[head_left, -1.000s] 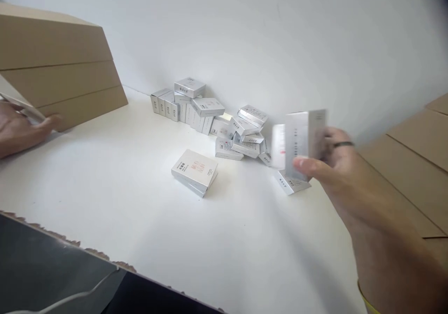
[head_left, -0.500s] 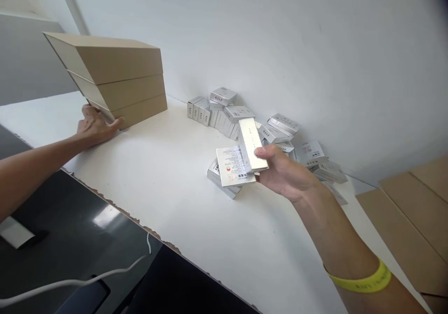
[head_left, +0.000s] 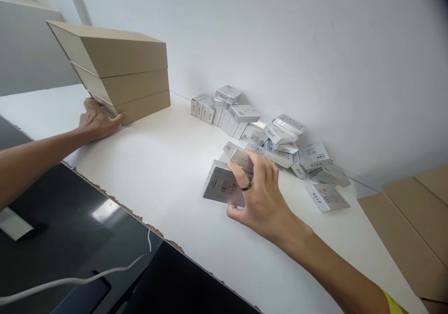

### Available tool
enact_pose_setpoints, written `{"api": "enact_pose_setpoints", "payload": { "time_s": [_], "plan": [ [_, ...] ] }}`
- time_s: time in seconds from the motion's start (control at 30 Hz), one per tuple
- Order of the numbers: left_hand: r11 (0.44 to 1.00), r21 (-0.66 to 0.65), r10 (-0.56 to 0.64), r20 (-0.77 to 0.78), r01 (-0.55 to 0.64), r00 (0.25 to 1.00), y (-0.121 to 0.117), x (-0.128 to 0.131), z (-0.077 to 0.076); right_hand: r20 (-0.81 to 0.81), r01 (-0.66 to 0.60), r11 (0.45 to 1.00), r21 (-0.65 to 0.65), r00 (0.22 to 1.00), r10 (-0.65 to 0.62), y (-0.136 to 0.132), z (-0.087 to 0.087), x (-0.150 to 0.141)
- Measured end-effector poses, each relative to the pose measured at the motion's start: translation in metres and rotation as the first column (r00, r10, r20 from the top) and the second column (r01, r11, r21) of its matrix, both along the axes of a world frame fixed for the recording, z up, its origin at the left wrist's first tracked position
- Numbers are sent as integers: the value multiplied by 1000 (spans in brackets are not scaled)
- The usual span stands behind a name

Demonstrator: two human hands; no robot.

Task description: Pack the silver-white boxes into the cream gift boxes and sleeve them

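My left hand (head_left: 100,120) grips the near end of the lowest brown box in a stack of brown boxes (head_left: 129,55), its thumb at the front corner. My right hand (head_left: 262,192), a dark ring on one finger, is closed on a small silver tea box (head_left: 224,183) with a printed face towards me. The thumb is at its lower edge. Right behind it, under the fingers, is another silver box (head_left: 240,157); whether the hand holds this one too I cannot tell.
Against the wall lies a loose pile of silver tea boxes (head_left: 283,134), with a standing row (head_left: 203,108) at its left. One box (head_left: 327,197) lies apart on the right. Flat brown cardboard (head_left: 409,230) is at the right. The white table (head_left: 150,178) has a chipped front edge.
My right hand has turned palm down and moved slightly left and down with the tea box. The printed side of the box now faces me. My left hand stays at the stack.
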State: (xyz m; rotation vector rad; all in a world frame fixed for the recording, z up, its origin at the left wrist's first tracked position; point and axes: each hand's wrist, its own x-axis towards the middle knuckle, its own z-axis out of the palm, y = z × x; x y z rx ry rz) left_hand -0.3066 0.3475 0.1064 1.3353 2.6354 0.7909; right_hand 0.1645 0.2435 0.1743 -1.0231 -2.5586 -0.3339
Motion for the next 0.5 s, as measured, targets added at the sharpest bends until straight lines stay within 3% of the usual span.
{"api": "enact_pose_setpoints", "payload": {
  "time_s": [0.1, 0.23, 0.4, 0.5],
  "plan": [
    [1000, 1, 7, -4, -7, 1000, 0, 0, 0, -23, 65, 994, -91, 997, -67, -6, -10, -2],
    [1000, 3, 21, -12, -21, 1000, 2, -1, 0, -23, 43, 971, -236, 998, -50, -36, -3, -8],
    [1000, -6, 19, -20, -19, 1000, 4, -5, -3, -71, -122, 911, -393, 992, 103, -76, 21, -5],
    [1000, -10, 25, -15, -25, 1000, 5, -7, -4, -145, -51, 891, -451, 989, -17, -57, 40, 0]
  ]
}}
